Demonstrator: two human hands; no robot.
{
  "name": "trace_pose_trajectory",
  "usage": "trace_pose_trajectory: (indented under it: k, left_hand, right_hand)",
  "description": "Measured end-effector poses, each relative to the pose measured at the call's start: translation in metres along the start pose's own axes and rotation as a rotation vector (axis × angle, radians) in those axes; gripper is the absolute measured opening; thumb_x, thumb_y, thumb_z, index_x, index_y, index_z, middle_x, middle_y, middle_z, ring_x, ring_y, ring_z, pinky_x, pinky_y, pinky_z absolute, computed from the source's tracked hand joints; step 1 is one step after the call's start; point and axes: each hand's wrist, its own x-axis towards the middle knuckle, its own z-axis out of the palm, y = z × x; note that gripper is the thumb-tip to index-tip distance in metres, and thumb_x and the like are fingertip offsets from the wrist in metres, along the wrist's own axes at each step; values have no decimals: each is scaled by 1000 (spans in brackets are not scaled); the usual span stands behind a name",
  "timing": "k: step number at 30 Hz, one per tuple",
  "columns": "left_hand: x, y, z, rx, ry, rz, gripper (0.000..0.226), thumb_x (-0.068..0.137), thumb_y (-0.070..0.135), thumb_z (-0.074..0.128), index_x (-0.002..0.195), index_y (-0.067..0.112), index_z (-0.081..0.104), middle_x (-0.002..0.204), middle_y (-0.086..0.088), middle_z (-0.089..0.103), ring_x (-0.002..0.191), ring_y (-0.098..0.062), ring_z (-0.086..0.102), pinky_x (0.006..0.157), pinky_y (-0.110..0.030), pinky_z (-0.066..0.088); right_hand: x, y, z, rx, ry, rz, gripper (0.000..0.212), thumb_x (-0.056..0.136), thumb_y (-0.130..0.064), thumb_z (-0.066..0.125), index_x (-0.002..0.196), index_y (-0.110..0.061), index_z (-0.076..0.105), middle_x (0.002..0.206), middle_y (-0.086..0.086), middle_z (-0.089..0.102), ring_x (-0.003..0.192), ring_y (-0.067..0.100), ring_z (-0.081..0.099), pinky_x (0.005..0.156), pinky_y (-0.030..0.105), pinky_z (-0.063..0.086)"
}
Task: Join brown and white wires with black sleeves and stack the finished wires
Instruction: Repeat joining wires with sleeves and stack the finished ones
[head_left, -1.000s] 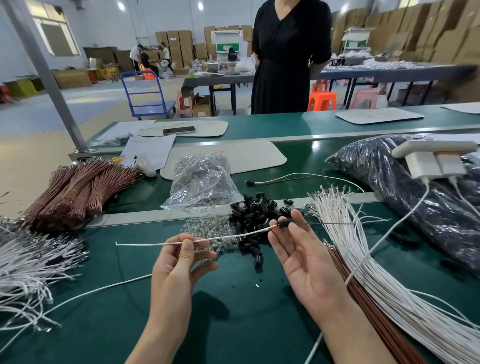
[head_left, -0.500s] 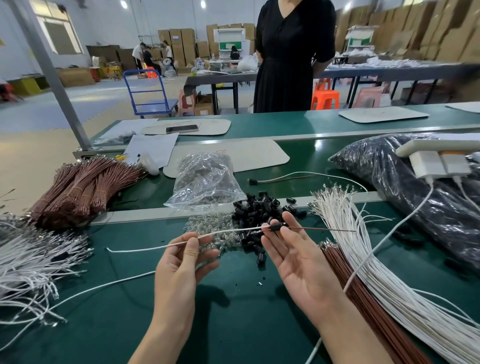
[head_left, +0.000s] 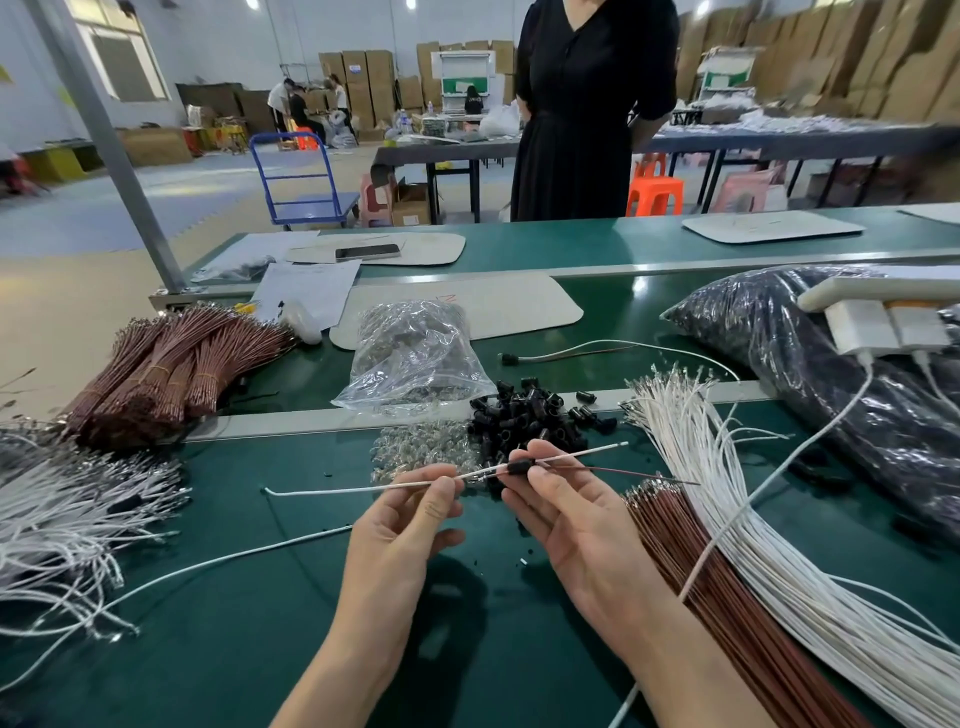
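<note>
Above the bench (head_left: 260, 649), the left hand (head_left: 410, 525) pinches the white wire (head_left: 337, 489) and the right hand (head_left: 566, 514) pinches the black sleeve (head_left: 518, 467) on the brown wire (head_left: 623, 472); the joint appears unfinished, stacking pending.

Stacked cardboard boxes (head_left: 363, 78) line the far wall of a warehouse workshop — a blue platform trolley (head_left: 317, 207) and orange plastic stool (head_left: 653, 193) on the floor, daylight at a left window (head_left: 124, 62).
</note>
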Motion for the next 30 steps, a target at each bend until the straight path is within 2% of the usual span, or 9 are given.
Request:
trace_pose_trajectory:
  k: [4,9,13,17,21,24,27,30]
  left_hand:
    - [2,2,-2,-38,61,7,40,76,45,71,109,23,72,95,-3,77,82,-11,70,73,-28,55]
    - [11,7,-17,-237,237,-64,18,88,38,65,90,21,67,79,3,73,64,-5,64,70,-29,50]
    - [3,3,-6,-153,130,-15,13,82,40,71,82,28,73,76,6,66,65,-6,57,63,-23,50]
    - [-4,1,6,-16,31,3,29,73,52,74,90,29,78,82,6,69,74,-7,60,68,-24,52]
    - [7,10,-12,-236,164,-76,15,79,40,71,79,25,75,74,5,66,64,-7,59,70,-29,46]
    - [12,12,-20,-293,164,-85,10,82,33,69,75,26,74,77,5,69,64,-4,62,73,-29,46]
    - [6,9,-10,-198,84,-58,7,76,37,74,77,31,78,84,4,74,71,-4,66,74,-29,47]
    - [-1,2,-2,-15,-41,-37,25,70,49,77,89,33,77,91,5,74,83,-6,66,77,-28,49]
  right_hand:
    - [0,-2,-1,7,11,-7,24,79,-5,66,98,-12,78,112,17,74,100,28,73,83,32,61]
    - [-1,-7,-5,11,-19,-18,26,82,-5,65,103,-12,79,112,16,74,103,26,72,87,31,60]
    - [-4,0,2,-71,-37,-13,29,78,-7,68,104,-13,79,113,17,73,102,25,72,85,29,59]
    - [-6,4,8,-125,-44,-24,27,77,-8,68,101,-12,80,110,18,74,99,25,73,83,26,59]
    - [-5,-7,0,-94,-13,-59,27,79,-7,67,103,-11,79,112,17,74,103,25,72,86,27,59]
    - [-6,-10,-2,-96,-25,-54,28,79,-7,68,105,-13,79,113,16,74,104,25,72,87,28,58]
    - [-6,-5,2,-118,-33,-52,30,78,-8,68,105,-15,79,111,16,74,102,25,72,85,26,58]
    - [-7,-2,4,-161,-55,-65,32,78,-10,69,108,-17,78,113,16,74,102,24,72,84,25,57]
